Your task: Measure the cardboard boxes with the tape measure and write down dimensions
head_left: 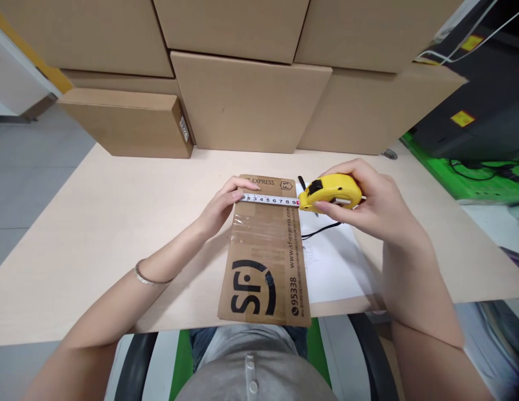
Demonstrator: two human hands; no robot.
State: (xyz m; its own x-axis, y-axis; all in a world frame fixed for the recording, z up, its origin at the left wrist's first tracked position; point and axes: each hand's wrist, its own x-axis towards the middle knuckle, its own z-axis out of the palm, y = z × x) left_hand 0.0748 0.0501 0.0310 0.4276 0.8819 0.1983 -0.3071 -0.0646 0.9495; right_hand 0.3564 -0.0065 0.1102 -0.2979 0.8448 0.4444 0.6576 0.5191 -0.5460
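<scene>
A small brown SF Express carton (265,262) lies on the light wooden table (108,223) in front of me. My right hand (374,206) is closed around a yellow tape measure (331,192) at the carton's far right edge. Its white tape (271,200) is drawn out leftwards across the carton's far end. My left hand (223,207) rests on the carton's far left corner, with fingertips pinching the tape's end down there.
Several large plain cardboard boxes (251,100) are stacked along the table's far side. A white sheet of paper (334,262) and a black pen (301,182) lie to the right of the carton. Dark equipment on a green surface (485,178) stands at the right.
</scene>
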